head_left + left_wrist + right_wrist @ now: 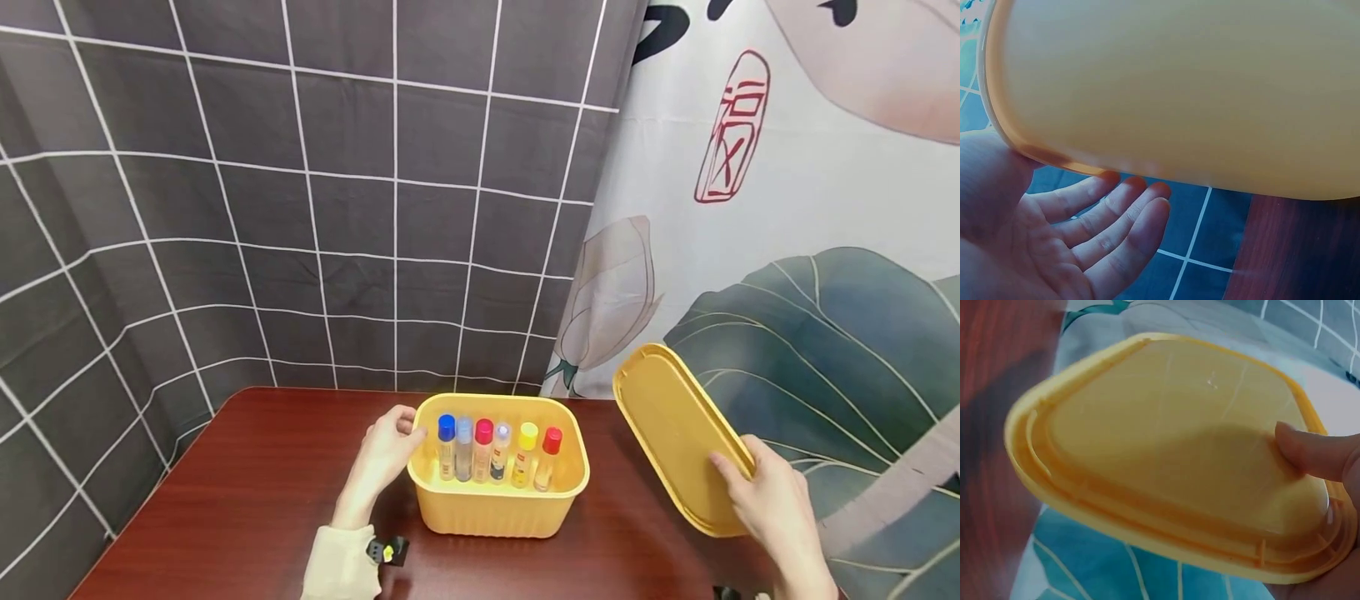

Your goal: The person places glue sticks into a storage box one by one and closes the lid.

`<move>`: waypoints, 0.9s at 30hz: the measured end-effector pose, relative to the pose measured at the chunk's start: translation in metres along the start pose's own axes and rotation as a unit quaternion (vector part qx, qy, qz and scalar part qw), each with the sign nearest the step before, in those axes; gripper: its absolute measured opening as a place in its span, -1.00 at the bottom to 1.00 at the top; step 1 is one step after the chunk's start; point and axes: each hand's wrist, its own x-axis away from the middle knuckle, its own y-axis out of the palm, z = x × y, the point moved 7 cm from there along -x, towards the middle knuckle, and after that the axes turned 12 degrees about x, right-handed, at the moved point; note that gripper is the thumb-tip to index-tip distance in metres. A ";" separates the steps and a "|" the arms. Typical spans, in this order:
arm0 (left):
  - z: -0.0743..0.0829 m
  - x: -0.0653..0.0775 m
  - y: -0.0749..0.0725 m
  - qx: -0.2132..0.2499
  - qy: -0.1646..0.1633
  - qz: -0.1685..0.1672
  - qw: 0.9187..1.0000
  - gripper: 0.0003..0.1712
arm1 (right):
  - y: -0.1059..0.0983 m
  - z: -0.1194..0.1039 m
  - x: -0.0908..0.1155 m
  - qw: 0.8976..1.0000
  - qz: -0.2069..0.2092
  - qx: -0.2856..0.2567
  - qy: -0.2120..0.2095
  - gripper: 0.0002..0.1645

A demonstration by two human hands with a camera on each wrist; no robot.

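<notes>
A yellow plastic box [495, 510] stands on the table, its top uncovered. Inside it stand several slim clear tubes [482, 462] with blue, red, pink, pale and yellow caps. At the box's left rim is my left hand [386, 446], its thumb at the edge. The left wrist view shows the loosely extended fingers [1110, 231] of that hand by the outer wall of the box [1179, 100]; the thumb is hidden there. My right hand [776, 500] grips a yellow lid [678, 442], held tilted to the right of the box. The thumb presses the lid's ridged inner face [1172, 444].
The dark red wooden table [247, 492] ends at a back edge just behind the box. A grey cloth with white grid lines [337, 208] hangs behind and at left. To the right hangs a printed white cloth [825, 208] with leaves, near the lid.
</notes>
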 end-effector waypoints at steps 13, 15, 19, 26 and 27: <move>0.001 0.000 0.000 0.005 -0.001 -0.003 1.000 -0.68 | -0.024 -0.055 -0.012 0.987 0.144 -0.031 -0.058 -0.77; 0.002 0.000 0.000 0.003 0.000 -0.003 1.000 -0.68 | -0.024 -0.063 -0.011 0.984 0.158 -0.037 -0.072 -0.76; 0.002 0.000 0.001 0.005 0.000 -0.008 1.000 -0.68 | -0.026 -0.082 -0.009 0.969 0.205 -0.047 -0.128 -0.71; 0.000 0.000 -0.001 0.005 0.004 -0.005 1.000 -0.67 | -0.022 -0.115 -0.004 0.934 0.260 -0.087 -0.229 -0.62; 0.000 -0.001 -0.002 0.006 0.005 -0.005 1.000 -0.67 | -0.021 -0.120 -0.003 0.930 0.263 -0.093 -0.241 -0.62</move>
